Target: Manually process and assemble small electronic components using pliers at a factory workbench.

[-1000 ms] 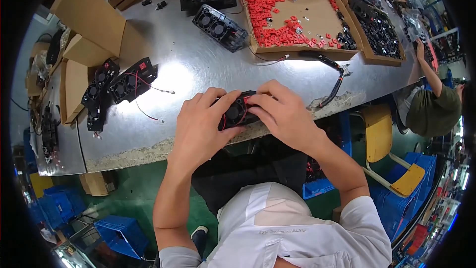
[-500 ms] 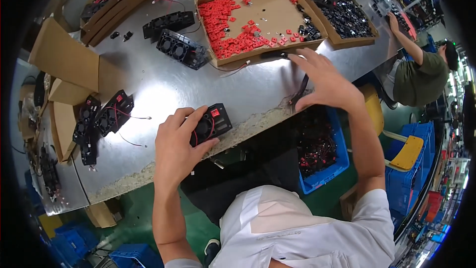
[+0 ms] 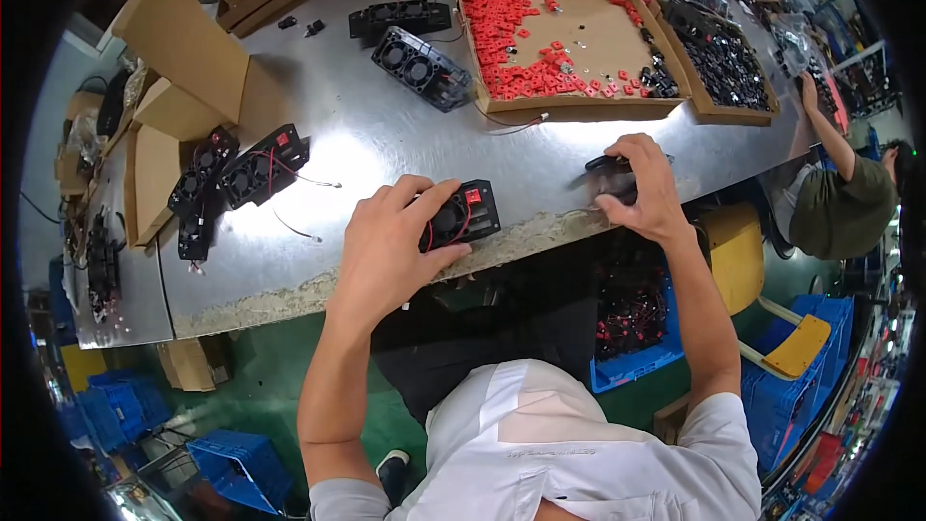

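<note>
My left hand (image 3: 384,236) grips a black fan unit (image 3: 480,216) lying at the table's near edge, thumb on the near side and fingers over the top. A small red square piece (image 3: 473,197) sits on that unit, beside red and black wires. To the right, my right hand (image 3: 653,188) curls round a black object (image 3: 608,164), fingers on its far side and thumb on its near side. Motion blurs this object, so its kind does not show. A gap of bare tabletop lies between the two hands.
Fan units with trailing wires lie left (image 3: 253,174) and far (image 3: 420,68). A cardboard tray (image 3: 579,110) holds red pieces; another box (image 3: 738,116) holds black parts. A blue crate (image 3: 637,373) stands below the table. A person (image 3: 841,207) works at far right.
My right hand has drawn nearer and closed round the black object. My left hand stays on the fan unit. The whole view has shifted, with the table appearing further right.
</note>
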A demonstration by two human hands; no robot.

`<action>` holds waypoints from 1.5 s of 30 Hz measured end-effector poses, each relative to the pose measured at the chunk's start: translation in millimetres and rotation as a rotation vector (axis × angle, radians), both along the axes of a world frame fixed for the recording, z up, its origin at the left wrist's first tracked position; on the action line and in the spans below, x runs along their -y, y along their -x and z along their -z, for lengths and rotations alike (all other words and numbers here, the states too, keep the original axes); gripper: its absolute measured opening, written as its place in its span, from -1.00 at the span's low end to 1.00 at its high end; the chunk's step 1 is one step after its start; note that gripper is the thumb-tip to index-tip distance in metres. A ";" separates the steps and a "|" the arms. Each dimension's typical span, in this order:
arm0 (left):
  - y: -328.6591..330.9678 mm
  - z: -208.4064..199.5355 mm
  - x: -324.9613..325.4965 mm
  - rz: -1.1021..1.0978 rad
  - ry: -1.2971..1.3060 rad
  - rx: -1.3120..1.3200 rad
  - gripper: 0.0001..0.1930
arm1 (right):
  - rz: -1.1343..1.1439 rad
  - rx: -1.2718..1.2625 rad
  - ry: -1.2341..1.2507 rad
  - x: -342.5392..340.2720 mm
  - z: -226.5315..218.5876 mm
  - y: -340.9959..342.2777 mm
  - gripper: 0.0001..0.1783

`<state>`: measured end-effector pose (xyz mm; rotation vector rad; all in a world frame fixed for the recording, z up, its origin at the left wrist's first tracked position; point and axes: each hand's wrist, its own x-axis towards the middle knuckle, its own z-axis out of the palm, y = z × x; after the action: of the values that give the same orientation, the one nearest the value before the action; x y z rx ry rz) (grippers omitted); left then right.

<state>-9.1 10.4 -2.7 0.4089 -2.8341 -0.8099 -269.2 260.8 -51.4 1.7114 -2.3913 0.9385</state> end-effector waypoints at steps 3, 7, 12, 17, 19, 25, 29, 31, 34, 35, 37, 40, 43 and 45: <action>-0.9 -0.2 0.7 -0.003 0.028 -0.029 -0.35 | 0.071 0.138 0.265 17.5 -9.4 -3.8 -0.30; 4.0 -3.7 -1.3 0.009 0.023 -0.016 -0.35 | 0.032 0.738 0.611 39.1 -17.7 -3.2 0.05; 4.1 -2.1 -1.1 -0.009 0.039 -0.030 -0.35 | -0.207 1.412 0.821 100.1 -56.1 -54.8 0.07; 5.8 -2.9 -0.4 0.004 0.024 -0.035 -0.34 | -0.520 1.610 0.816 125.5 -68.7 -77.8 -0.08; 3.0 -2.1 -0.9 -0.002 0.022 -0.035 -0.33 | -0.415 1.551 0.750 133.5 -67.3 -88.1 -0.10; 4.3 -1.5 -0.2 0.016 0.023 -0.067 -0.32 | -0.388 1.452 0.695 136.5 -67.3 -97.1 -0.11; 3.2 0.8 0.1 0.016 0.041 -0.090 -0.32 | -0.425 1.419 0.692 138.5 -65.3 -97.6 -0.09; 2.7 0.2 -1.0 0.013 0.040 -0.084 -0.32 | -0.448 1.398 0.689 138.0 -60.0 -97.6 -0.09; 4.2 -1.4 -1.2 0.005 0.053 -0.084 -0.32 | -0.391 1.392 0.633 139.4 -54.9 -94.7 -0.08; 3.9 -0.4 -1.5 0.004 0.059 -0.083 -0.33 | -0.428 1.416 0.647 139.2 -56.8 -94.9 -0.08; 4.2 -0.2 -1.0 0.003 0.046 -0.077 -0.34 | -0.462 1.442 0.659 140.0 -59.8 -96.0 -0.07; 3.5 0.7 -0.9 0.001 0.032 -0.070 -0.36 | -0.455 1.415 0.678 143.6 -61.3 -99.2 -0.07; 5.4 0.3 -1.1 0.002 0.040 -0.075 -0.37 | -0.436 1.387 0.647 145.4 -54.5 -97.7 -0.07; 4.3 0.4 -1.8 0.002 0.052 -0.076 -0.37 | -0.433 1.430 0.679 144.6 -53.5 -98.5 -0.07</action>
<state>-13.4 12.2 -3.0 0.3596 -2.7790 -0.7347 -170.7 116.1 2.1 1.3604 -1.4482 3.3450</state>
